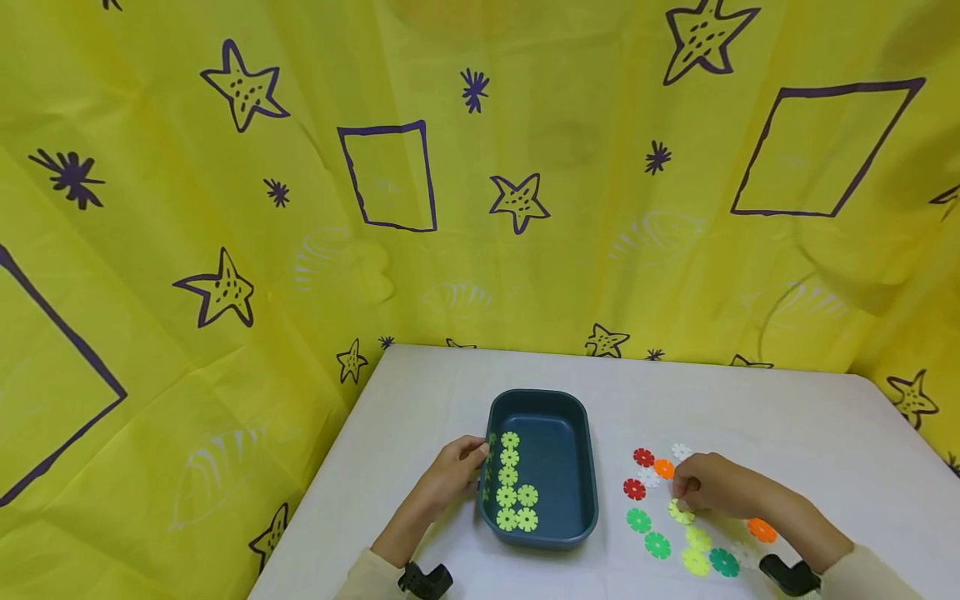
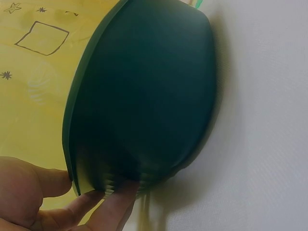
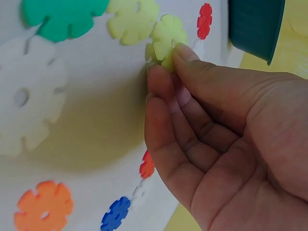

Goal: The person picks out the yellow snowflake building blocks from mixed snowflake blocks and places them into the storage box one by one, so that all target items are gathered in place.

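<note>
My left hand [image 1: 454, 472] holds the left wall of a dark teal plastic bin [image 1: 589, 500]. In the left wrist view its thumb is at the bin's rim [image 2: 71, 130] and the fingers lie against the outer side. Several yellow-green notched discs [image 1: 507, 476] lie inside along the bin's left part. Right of the bin, my right hand [image 1: 712, 485] pinches one yellow-green disc [image 3: 168, 39] between thumb and forefinger, tilted up close over the table. Another pale yellow disc [image 1: 698, 538] lies just below that hand.
Loose discs surround the right hand: red [image 1: 634, 489], green [image 1: 639, 521], dark green [image 1: 723, 562], orange [image 1: 762, 530] and white [image 1: 681, 451]. A blue disc [image 3: 115, 213] shows in the right wrist view. The white table [image 1: 795, 417] backs onto a patterned yellow curtain [image 1: 585, 275].
</note>
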A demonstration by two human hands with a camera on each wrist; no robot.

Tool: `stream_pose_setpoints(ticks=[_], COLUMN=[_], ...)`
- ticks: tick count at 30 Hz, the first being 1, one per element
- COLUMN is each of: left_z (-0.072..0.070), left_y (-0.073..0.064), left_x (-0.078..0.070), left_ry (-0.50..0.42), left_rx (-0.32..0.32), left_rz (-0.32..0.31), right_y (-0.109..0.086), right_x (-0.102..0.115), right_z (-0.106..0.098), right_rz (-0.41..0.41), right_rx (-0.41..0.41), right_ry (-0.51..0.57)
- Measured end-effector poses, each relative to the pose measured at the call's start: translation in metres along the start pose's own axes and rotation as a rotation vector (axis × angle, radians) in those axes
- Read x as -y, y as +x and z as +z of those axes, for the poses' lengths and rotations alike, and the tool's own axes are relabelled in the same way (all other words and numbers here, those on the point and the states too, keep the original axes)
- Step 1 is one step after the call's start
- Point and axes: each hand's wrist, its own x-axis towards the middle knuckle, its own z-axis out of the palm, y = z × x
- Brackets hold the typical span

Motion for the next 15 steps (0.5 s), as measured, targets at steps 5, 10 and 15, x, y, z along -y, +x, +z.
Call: stream_pose_setpoints(ticks=[5, 10, 15], left_z=[0.0, 0.0, 0.0], left_y=[0.0, 0.001, 0.001], left_x=[-0.001, 0.0, 0.001], left_ry=[0.0, -0.003, -0.013], left_rx=[0.001, 0.0, 0.006], left_rz=[0.003, 0.0, 0.006], right_y=[0.01, 0.018, 0.022], right_x=[0.011, 0.021, 0.03], right_z=[0.001, 0.001, -0.004], right_rz=[0.012, 0.06, 0.127], right_rx=[0.013, 0.031, 0.073], right_ry=[-0.049, -0.091, -0.103])
